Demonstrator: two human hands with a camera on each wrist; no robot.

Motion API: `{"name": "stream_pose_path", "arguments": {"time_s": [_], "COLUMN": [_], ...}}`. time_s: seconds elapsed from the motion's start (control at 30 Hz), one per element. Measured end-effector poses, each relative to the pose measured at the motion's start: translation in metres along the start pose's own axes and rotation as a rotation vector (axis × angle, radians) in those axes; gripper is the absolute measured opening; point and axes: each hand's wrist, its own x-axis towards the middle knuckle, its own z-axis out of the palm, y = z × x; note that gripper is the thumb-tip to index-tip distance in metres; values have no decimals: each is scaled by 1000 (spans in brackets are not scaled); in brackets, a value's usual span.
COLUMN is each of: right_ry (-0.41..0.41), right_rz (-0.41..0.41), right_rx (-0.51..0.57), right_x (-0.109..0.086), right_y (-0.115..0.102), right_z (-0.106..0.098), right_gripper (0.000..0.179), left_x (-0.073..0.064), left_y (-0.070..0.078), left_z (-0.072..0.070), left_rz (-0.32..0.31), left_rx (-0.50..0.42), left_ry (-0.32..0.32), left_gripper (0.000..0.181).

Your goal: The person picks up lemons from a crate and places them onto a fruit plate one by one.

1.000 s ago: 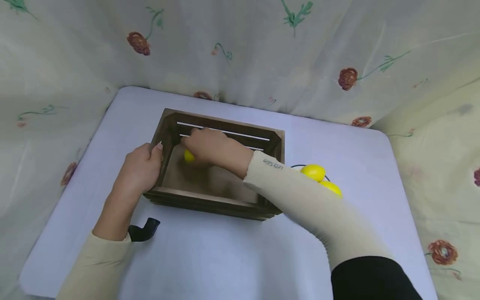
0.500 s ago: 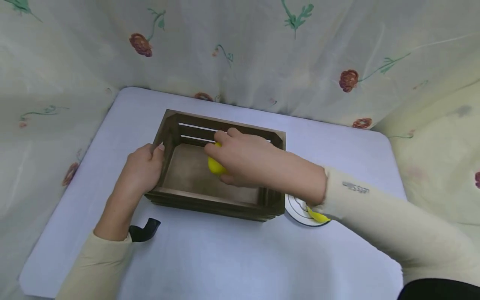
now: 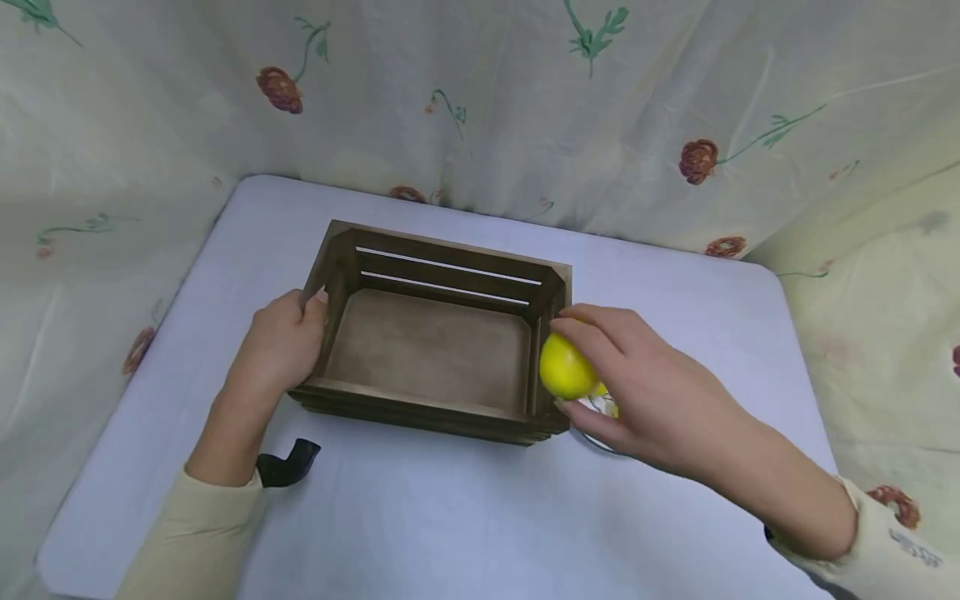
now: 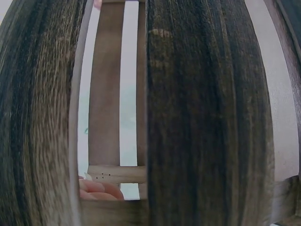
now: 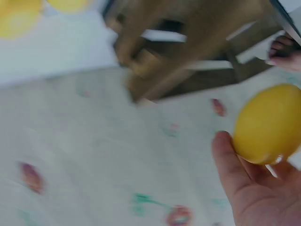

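A brown slatted wooden crate [image 3: 420, 406] stands on the white table. My left hand [image 3: 281, 342] grips its left end, thumb over the top edge. In the left wrist view the crate's slats [image 4: 207, 113] fill most of the picture, and curled fingertips [image 4: 99, 190] show through a gap. Over the crate's right end, my right hand [image 3: 652, 383] holds a yellow lemon [image 3: 564, 367] between fingers and thumb. The same lemon [image 5: 268, 125] appears at the right of the right wrist view. Only the bare bottom shows inside the crate.
A white plate [image 3: 597, 443] with a dark rim sits against the crate's right side, mostly hidden by my right hand. More lemons [image 5: 19, 19] show at the upper left of the right wrist view. A black curved piece [image 3: 288, 462] lies beside my left wrist. Flowered curtains [image 3: 495, 108] surround the table.
My right hand has drawn back from inside the crate to its right end, carrying the lemon. My left hand and the crate have stayed in place.
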Motion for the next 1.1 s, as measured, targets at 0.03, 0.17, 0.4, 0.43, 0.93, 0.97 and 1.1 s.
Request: {"name": "stream_pose_path", "arguments": {"time_s": [0.03,0.17,0.4,0.43,0.93,0.97,1.1], "right_ry": [16,86,62,43,3,12,41], "right_rz": [40,188,362,379,431,421,370], "right_rx": [9,66,113,111,28,19,-26], "right_x": [-9,-42,-81,-85,-96,-97,-97], "right_y": [3,13,33,35,57,58,62], "right_z": [4,22,67,75,146,148,151], "right_gripper": [71,75,74,74,71,70,69], "left_x": [0,-2,-3,-3,-1,-1,-1], "left_y": [0,-1,-4,-4,1,1,2], "left_z": [0,-2,-5,-5,-1,0,1], "left_rz": [-3,-1,4,2,-6,-8,-10], "left_rx": [2,8,-9,-9,-29,-30,-33], "left_ry": [-5,-8,8,8,-16,-17,-14], "left_gripper": [53,53,51,51,51,51,52]}}
